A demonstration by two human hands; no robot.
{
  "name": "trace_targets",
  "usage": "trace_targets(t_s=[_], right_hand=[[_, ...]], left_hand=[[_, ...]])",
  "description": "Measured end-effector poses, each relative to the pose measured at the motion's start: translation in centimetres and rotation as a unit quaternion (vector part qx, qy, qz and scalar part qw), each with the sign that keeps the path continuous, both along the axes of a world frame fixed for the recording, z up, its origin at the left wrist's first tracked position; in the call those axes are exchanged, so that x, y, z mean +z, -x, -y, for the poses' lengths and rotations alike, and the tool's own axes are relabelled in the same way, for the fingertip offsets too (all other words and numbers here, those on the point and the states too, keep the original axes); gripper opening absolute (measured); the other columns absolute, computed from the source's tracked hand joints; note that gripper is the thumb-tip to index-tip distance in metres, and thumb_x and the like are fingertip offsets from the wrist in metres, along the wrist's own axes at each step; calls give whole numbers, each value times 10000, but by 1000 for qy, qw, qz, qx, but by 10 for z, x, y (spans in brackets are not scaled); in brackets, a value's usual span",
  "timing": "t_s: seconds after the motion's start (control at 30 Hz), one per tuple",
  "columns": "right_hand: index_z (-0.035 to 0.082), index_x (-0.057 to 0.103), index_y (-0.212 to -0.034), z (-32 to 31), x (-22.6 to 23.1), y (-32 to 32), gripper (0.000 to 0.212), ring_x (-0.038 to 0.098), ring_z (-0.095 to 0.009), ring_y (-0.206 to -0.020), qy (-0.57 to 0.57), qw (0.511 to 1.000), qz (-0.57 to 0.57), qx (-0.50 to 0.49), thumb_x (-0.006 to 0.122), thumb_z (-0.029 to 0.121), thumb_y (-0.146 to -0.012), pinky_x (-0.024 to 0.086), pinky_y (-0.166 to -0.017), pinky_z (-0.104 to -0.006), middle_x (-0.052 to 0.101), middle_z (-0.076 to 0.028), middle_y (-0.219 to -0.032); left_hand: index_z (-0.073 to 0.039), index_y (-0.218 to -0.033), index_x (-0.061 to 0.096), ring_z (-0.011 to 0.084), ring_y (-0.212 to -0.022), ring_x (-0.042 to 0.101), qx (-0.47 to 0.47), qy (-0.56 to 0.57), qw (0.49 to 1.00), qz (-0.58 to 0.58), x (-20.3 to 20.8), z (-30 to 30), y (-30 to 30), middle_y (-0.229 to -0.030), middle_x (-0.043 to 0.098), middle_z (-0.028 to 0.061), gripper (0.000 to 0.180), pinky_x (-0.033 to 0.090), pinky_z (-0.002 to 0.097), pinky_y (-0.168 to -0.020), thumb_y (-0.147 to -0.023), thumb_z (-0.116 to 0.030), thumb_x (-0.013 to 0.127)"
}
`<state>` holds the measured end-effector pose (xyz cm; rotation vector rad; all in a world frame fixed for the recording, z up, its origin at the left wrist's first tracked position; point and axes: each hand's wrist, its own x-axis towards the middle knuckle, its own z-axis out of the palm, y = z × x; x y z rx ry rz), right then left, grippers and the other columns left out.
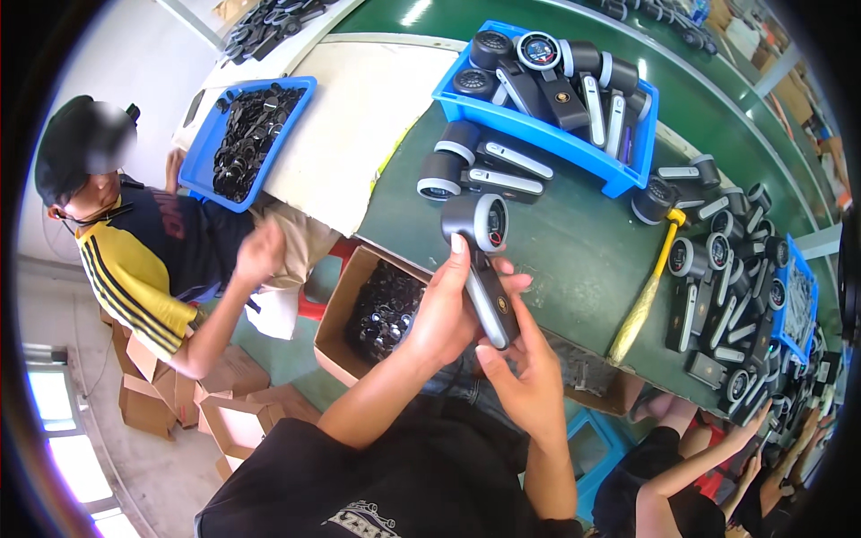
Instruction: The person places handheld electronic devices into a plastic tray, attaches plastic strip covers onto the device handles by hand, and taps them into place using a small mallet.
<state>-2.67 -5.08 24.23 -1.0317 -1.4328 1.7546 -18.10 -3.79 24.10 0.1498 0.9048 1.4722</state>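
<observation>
My left hand (pixel 446 314) grips a black handheld device (pixel 491 300) near its neck, thumb along the side. The device has a round drum head with a grey ring and a handle with a silver strip. My right hand (pixel 527 375) is closed around the handle's lower end. It is held tilted above the near edge of the green worktable (pixel 565 260). Just beyond my hands, similar devices (pixel 511 170) lie on the table in front of a blue bin (pixel 538 139) heaped with more of them.
An open cardboard box (pixel 339 336) of dark parts sits below the table edge. To the right are a yellow-wrapped tool (pixel 647 291) and many more devices (pixel 717 269). At left, a person (pixel 148 242) sits by a blue tray (pixel 300 117) of black discs. Other people work at lower right.
</observation>
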Motion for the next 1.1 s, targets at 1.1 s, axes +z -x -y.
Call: trace_targets(t_s=[1.1], right_hand=[[-14,401,-1569,-17,15,24,592,702,-191,-973,8,997,30,68,628,147,-1046,584,-867,-340,690,-179,-1234]], left_hand=[[0,-1436,439,200,-1181,639,-39,-90,964,-249,8,17,46,-1350,629,116,502,535,376,-1023,-1030,-183,668]])
